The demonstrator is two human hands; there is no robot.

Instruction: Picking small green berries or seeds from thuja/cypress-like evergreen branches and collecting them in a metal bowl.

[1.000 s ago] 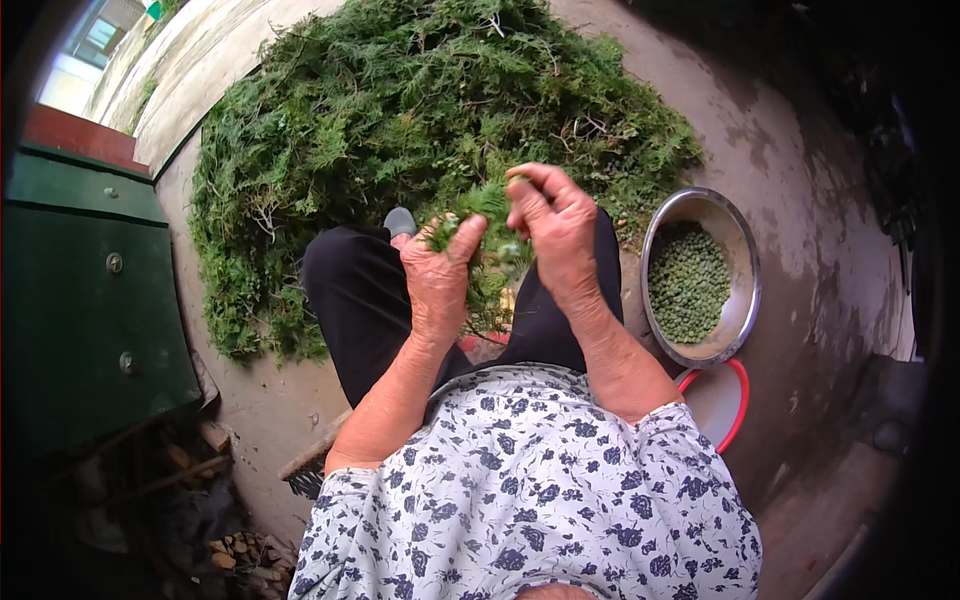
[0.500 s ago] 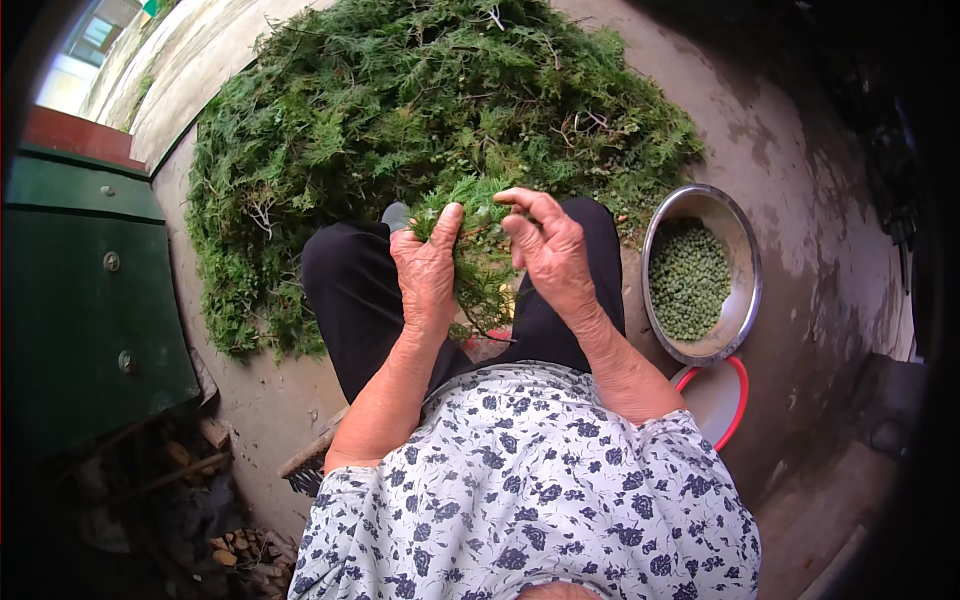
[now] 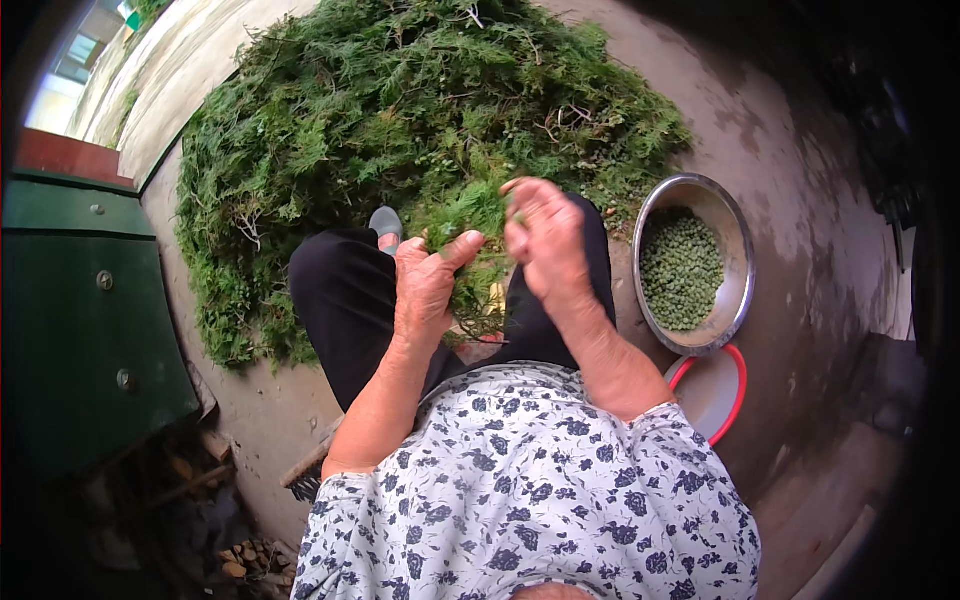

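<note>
- while the right hand (image 3: 548,235) is blurred in the head view, its fingers can be seen curled toward the thumb; whether they grip anything, i cannot tell.
- the left hand (image 3: 425,285) grasps a leafy green sprig (image 3: 438,238), its thumb partly hiding it.
- behind the sprig, the pile of cut branches (image 3: 320,140) blurs its outline; the pile's far end is cut off.
- a metal basin (image 3: 738,262) at the right holds many small green cones (image 3: 683,275).
- beside it, a white basin with a red rim (image 3: 712,395) is partly covered by the metal basin.
- the sprig is above the gap between the knees; its fronds point roughly away from the body, its exact long axis unclear.
</note>
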